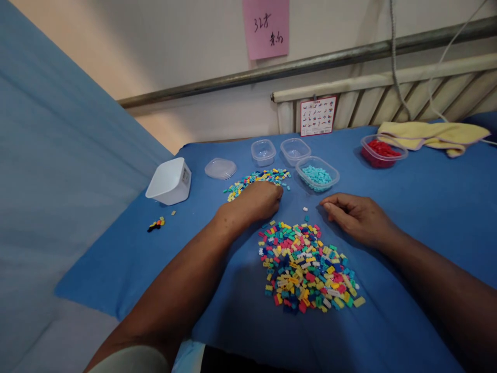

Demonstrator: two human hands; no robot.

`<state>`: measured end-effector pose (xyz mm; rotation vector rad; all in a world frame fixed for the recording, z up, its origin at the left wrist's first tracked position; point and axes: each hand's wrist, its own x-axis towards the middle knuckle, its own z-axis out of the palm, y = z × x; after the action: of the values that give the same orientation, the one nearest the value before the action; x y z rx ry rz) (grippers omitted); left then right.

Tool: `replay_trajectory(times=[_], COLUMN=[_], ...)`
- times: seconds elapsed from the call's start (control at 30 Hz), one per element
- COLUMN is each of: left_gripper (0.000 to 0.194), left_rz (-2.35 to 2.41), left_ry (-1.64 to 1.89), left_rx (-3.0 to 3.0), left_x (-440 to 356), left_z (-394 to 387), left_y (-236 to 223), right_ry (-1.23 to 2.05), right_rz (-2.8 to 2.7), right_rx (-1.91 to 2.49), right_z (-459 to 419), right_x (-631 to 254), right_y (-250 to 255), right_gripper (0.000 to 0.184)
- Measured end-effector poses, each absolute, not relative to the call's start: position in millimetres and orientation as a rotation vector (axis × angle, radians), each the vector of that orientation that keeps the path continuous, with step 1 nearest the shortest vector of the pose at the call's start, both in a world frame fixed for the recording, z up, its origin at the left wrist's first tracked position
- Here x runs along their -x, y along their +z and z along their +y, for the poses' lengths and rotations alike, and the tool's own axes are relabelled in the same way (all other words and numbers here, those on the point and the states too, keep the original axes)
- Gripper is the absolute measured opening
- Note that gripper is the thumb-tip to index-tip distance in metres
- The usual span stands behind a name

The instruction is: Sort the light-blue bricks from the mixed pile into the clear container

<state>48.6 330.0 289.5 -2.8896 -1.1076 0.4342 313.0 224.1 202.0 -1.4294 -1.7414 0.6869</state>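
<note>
My left hand [264, 199] is closed, knuckles up, at the near edge of a spread of small building bricks [248, 181]. Its fingertips are hidden, so I cannot make out what it holds. On the cloth to the right lies my right hand [355, 215], fingers curled and thumb tip close to the index finger; anything in that pinch is too small to tell. Between and below the hands is a large mixed pile of building bricks [306, 269] in pink, yellow, green, white and blue. A single white brick [305, 209] and a teal brick [306, 218] sit just above it.
Behind the hands stand a tub of turquoise bricks [317, 176], two clear tubs [263, 154] and stacked lids [220, 169]. A tub of red bricks [382, 153] and a yellow cloth [430, 135] are at right. A white bin [171, 181] and black-orange bricks [157, 224] are left.
</note>
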Motion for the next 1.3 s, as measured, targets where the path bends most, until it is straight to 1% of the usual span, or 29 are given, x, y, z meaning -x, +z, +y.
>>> replay_trajectory(times=[0.1, 0.23, 0.33, 0.37, 0.47, 0.53, 0.63, 0.67, 0.77, 0.87, 0.93, 1.0, 1.07, 1.13, 1.2, 1.3], left_gripper=[0.019, 0.017, 0.019, 0.020, 0.032, 0.033, 0.020, 0.019, 0.023, 0.028, 0.030, 0.032, 0.034, 0.034, 0.031, 0.029], left_rz=[-1.097, -1.079, -1.035, -1.015, -1.014, -1.039, -1.071, -1.104, -1.251, -1.244, -1.139, -1.104, -1.217, -1.368, -1.460, -1.463], left_ry=[0.326, -0.045, -0.215, -0.244, -0.288, -0.297, -0.214, -0.159, -0.018, -0.003, -0.097, -0.318, -0.560, -0.656, -0.538, -0.233], left_rx=[2.925, 3.026, 3.030, 3.041, 3.089, 3.077, 3.043, 3.040, 3.027, 3.109, 3.240, 3.299, 3.224, 3.082, 2.993, 2.939], left_x=[-51.7, -74.8, -104.7, -113.4, -122.5, -110.1, -69.0, -52.5, -8.2, 18.5, 27.7, 33.8, 37.9, 39.5, 37.8, 30.3], left_z=[336.2, 349.4, 361.0, 364.3, 368.5, 364.4, 348.9, 342.1, 319.0, 295.4, 282.9, 276.3, 277.1, 284.6, 295.7, 312.3], left_y=[294.9, 308.1, 317.0, 318.8, 320.8, 321.0, 320.1, 318.7, 308.3, 292.2, 284.3, 282.3, 285.7, 290.5, 291.5, 281.2], right_ry=[0.695, 0.695, 0.691, 0.685, 0.668, 0.666, 0.592, 0.557, 0.499, 0.535, 0.624, 0.699, 0.719, 0.737, 0.788, 0.862], right_rz=[-1.746, -1.765, -1.774, -1.773, -1.770, -1.764, -1.768, -1.798, -1.963, -2.121, -2.180, -2.165, -2.091, -2.008, -1.936, -1.867], right_rx=[1.434, 1.419, 1.405, 1.407, 1.420, 1.420, 1.363, 1.322, 1.205, 1.146, 1.095, 1.058, 1.063, 1.090, 1.137, 1.184], right_z=[224.3, 225.0, 225.5, 225.5, 224.9, 224.2, 223.3, 223.0, 221.2, 214.8, 207.9, 201.2, 197.0, 196.1, 197.6, 200.8], right_x=[-312.6, -312.7, -313.5, -313.8, -315.1, -315.5, -313.7, -312.0, -302.5, -289.4, -282.6, -279.3, -279.2, -281.2, -283.6, -285.5], right_y=[202.1, 201.6, 201.1, 200.9, 199.8, 199.3, 200.2, 200.9, 203.2, 205.5, 207.5, 209.6, 210.6, 210.0, 208.5, 206.4], right_gripper=[0.035, 0.034, 0.036, 0.036, 0.035, 0.035, 0.033, 0.033, 0.042, 0.050, 0.049, 0.047, 0.046, 0.044, 0.044, 0.047])
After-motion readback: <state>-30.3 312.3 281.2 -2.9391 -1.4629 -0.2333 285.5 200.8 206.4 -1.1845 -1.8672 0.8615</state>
